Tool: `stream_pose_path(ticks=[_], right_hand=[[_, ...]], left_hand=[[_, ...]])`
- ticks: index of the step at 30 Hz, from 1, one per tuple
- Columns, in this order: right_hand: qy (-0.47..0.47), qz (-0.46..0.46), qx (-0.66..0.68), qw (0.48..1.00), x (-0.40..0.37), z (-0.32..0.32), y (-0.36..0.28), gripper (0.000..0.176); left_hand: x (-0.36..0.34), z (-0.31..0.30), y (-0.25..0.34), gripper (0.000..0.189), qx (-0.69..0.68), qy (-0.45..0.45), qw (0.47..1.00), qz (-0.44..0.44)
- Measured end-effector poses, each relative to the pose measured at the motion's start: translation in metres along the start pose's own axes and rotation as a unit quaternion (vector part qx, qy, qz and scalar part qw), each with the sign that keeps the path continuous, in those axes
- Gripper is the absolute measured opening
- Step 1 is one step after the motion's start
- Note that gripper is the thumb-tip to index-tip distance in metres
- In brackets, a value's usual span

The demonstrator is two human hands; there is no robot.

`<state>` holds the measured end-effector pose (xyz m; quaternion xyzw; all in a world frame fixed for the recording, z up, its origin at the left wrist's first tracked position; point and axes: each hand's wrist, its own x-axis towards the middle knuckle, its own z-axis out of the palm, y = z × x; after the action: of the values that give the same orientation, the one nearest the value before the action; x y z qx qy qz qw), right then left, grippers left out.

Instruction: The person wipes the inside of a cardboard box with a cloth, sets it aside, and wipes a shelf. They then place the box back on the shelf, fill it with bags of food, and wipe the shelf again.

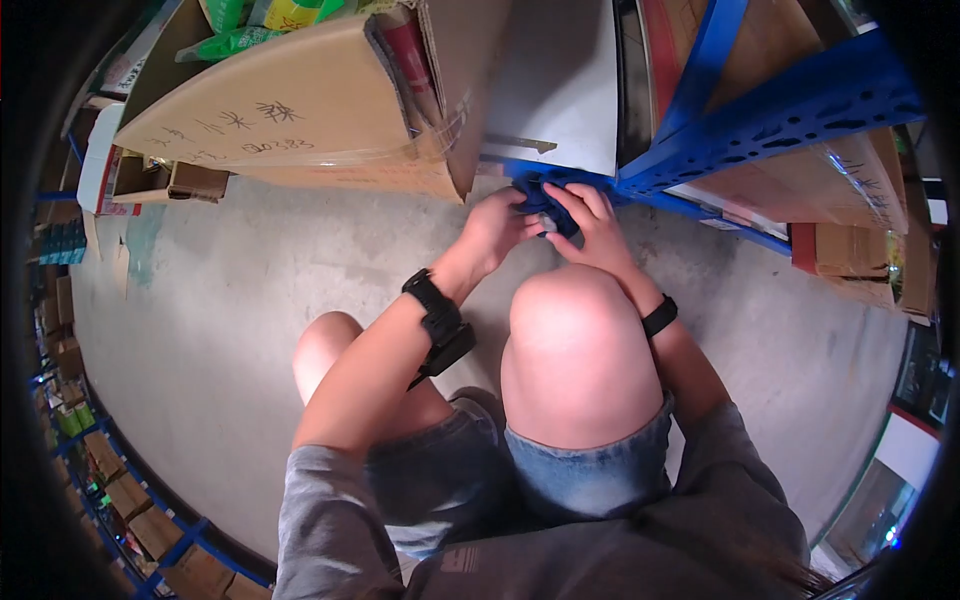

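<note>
Both hands meet at a crumpled dark blue item, at the foot of a blue metal shelf. My left hand grips its left side, fingers curled in. On its right side, my right hand has its fingers bent over the item. A small pale, shiny piece shows between the fingertips; what it is cannot be made out. Black bands are on both wrists, the left one with a bulky black device.
A large open cardboard box with green packets stands at the upper left. The perforated blue shelf beam slants across the upper right, near more cartons. Bare knees are bent just below the hands, above a grey floor.
</note>
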<state>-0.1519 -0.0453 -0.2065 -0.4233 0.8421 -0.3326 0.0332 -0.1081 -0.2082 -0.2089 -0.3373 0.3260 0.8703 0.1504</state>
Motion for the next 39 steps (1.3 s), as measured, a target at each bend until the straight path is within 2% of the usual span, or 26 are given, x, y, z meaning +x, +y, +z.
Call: stream_pose_path(ticks=[4,5,9,10,12,13,14,16,17,20,21,23,24,25,26,28,33,37,39], right_hand=[[0.073,-0.013,0.106,0.992,0.003,-0.004,-0.003,0.033],[0.084,-0.01,0.14,0.986,0.003,-0.008,-0.006,0.021],[0.12,0.013,0.083,0.989,0.021,-0.05,-0.029,0.018],[0.146,0.004,0.063,0.987,0.027,-0.058,-0.034,0.018],[0.195,-0.012,0.024,0.98,0.036,-0.069,-0.039,0.018],[0.194,-0.002,-0.021,0.981,0.039,-0.072,-0.037,0.016],[0.159,0.002,-0.08,0.984,0.041,-0.072,-0.039,0.016],[0.087,0.008,-0.194,0.977,0.045,-0.068,-0.044,0.018],[0.043,0.037,-0.196,0.979,0.042,-0.062,-0.047,0.026],[0.058,0.031,-0.206,0.976,0.043,-0.055,-0.05,0.029],[0.031,0.042,-0.171,0.984,0.041,-0.052,-0.046,0.031],[-0.023,0.062,-0.099,0.993,0.038,-0.045,-0.032,0.035],[-0.048,0.059,-0.116,0.99,0.037,-0.044,-0.032,0.036],[-0.074,0.058,-0.134,0.987,0.035,-0.042,-0.033,0.037],[-0.099,0.057,-0.151,0.982,0.032,-0.04,-0.033,0.039],[-0.092,0.065,-0.168,0.979,0.03,-0.033,-0.031,0.043],[-0.083,0.083,-0.194,0.974,0.029,-0.023,-0.027,0.048],[-0.127,0.108,-0.212,0.963,0.033,-0.019,-0.023,0.054],[-0.15,0.124,-0.212,0.958,0.038,-0.02,-0.021,0.057]], left_hand=[[-0.015,0.002,0.008,0.018,0.104,-0.047,0.992,0.043],[-0.021,0.005,0.013,0.019,0.148,-0.06,0.985,0.065],[-0.042,0.025,0.032,0.016,0.123,-0.111,0.972,0.166],[-0.041,0.027,0.036,0.017,0.163,-0.108,0.954,0.228],[-0.038,0.029,0.044,0.018,0.239,-0.097,0.903,0.345],[-0.034,0.025,0.046,0.026,0.354,-0.037,0.867,0.349],[-0.034,0.025,0.042,0.031,0.44,0.016,0.813,0.381],[-0.043,0.031,0.033,0.043,0.592,0.122,0.672,0.428],[-0.043,0.03,0.029,0.061,0.611,0.107,0.678,0.395],[-0.039,0.031,0.025,0.066,0.605,0.09,0.62,0.491],[-0.042,0.032,0.029,0.065,0.602,0.039,0.632,0.486],[-0.026,0.022,0.029,0.062,0.669,-0.004,0.551,0.499],[-0.017,0.016,0.026,0.06,0.699,-0.024,0.507,0.504],[-0.012,0.013,0.024,0.057,0.713,-0.036,0.514,0.476],[-0.008,0.011,0.02,0.058,0.724,-0.025,0.5,0.474],[-0.007,0.012,0.018,0.059,0.748,-0.004,0.469,0.47],[-0.022,0.015,0.012,0.062,0.761,0.025,0.463,0.454],[-0.015,0.007,0.019,0.064,0.778,0.015,0.446,0.442],[-0.011,0.01,0.016,0.062,0.788,0.041,0.443,0.426]])
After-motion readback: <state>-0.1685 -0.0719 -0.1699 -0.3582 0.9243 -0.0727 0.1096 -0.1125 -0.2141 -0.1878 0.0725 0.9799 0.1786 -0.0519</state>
